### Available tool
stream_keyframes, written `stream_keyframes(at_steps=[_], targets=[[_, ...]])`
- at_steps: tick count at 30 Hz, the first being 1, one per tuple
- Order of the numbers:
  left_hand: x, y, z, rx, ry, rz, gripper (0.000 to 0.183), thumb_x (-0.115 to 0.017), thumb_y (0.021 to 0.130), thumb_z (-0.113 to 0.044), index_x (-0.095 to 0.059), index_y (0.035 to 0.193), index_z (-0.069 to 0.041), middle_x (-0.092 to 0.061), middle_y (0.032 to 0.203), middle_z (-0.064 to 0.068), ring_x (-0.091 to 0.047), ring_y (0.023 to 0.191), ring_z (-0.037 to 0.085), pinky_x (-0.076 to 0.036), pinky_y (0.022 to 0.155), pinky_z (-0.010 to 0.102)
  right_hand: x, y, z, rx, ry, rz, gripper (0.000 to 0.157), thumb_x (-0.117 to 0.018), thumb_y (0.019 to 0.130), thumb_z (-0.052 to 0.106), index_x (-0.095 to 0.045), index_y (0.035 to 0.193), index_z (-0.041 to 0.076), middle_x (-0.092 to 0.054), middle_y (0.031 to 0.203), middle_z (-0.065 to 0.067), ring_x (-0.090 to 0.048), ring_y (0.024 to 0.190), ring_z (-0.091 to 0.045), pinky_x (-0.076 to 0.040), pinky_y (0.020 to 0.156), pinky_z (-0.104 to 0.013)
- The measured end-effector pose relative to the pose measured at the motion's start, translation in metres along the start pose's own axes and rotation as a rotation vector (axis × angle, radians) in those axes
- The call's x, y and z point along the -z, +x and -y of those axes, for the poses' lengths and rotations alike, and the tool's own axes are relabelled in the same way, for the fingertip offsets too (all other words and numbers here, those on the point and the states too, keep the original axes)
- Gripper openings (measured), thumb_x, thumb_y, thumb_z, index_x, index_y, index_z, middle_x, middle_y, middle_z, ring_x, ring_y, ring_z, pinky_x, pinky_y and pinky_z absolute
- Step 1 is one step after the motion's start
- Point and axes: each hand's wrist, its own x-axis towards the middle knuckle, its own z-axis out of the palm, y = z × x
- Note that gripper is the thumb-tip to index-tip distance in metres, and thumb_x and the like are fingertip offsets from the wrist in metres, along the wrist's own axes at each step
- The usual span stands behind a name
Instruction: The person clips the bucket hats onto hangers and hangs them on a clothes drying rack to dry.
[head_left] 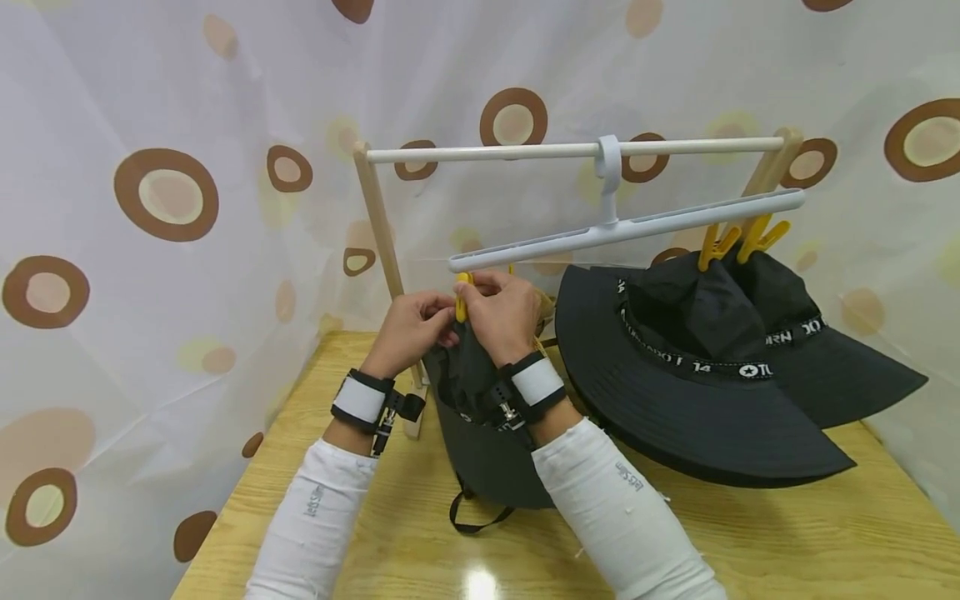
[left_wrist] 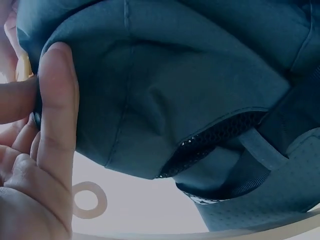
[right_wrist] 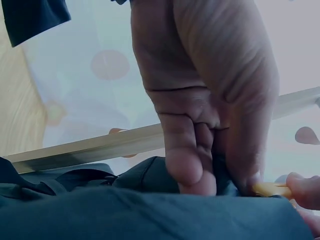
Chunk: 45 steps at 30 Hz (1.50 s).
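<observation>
A black wide-brimmed hat (head_left: 487,467) hangs below the left end of the white hanger (head_left: 555,246). At its gathered top, my left hand (head_left: 416,329) pinches the fabric; in the left wrist view one of its fingers (left_wrist: 57,110) lies along the crown (left_wrist: 165,85). Close beside it, my right hand (head_left: 504,315) grips a yellow clip (head_left: 462,298) at the hat's top edge, thumb against the clip. In the right wrist view that thumb (right_wrist: 247,155) meets one end of the clip (right_wrist: 270,189), while its other fingers bend in behind the fabric.
Two more black hats (head_left: 675,383) hang at the hanger's right end from yellow clips (head_left: 716,248). The hanger tilts on a white rod (head_left: 487,153) between wooden posts (head_left: 378,221). Below is a wooden table (head_left: 405,517); a spotted curtain (head_left: 247,250) hangs behind.
</observation>
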Motion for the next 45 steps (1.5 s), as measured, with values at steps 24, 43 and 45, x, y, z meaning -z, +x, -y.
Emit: stream_keyframes(at_steps=[24,43,45], targets=[[0.003,-0.011,-0.024,0.177,0.074,-0.132,0.025,-0.058,0.099,-0.02,-0.072,0.107,-0.001,-0.073,0.072,0.013,-0.064,0.051,0.006,-0.058,0.058,0.026,-0.008,-0.015,0.001,0.065,-0.097,0.014,0.028,-0.076,0.087,0.028,-0.077,0.108,0.009,-0.078,0.093,-0.009,-0.072,0.086,-0.026,-0.054,0.072,-0.039],[0.006,-0.005,-0.006,0.083,-0.002,-0.276,0.021,-0.052,0.102,-0.011,-0.065,0.11,0.003,-0.068,0.097,0.023,-0.06,0.07,0.009,-0.052,0.065,0.02,-0.001,-0.026,0.005,0.094,-0.15,0.249,0.038,-0.065,0.095,0.025,-0.064,0.129,0.01,-0.07,0.124,-0.009,-0.068,0.084,-0.025,-0.051,0.067,-0.034],[0.008,-0.004,-0.006,0.079,-0.007,-0.293,0.022,-0.052,0.102,-0.011,-0.065,0.113,0.003,-0.069,0.102,0.023,-0.063,0.074,0.013,-0.054,0.068,0.024,0.001,-0.028,0.007,0.105,-0.137,0.273,0.039,-0.066,0.095,0.024,-0.063,0.131,0.008,-0.068,0.127,-0.01,-0.068,0.101,-0.027,-0.054,0.081,-0.039]])
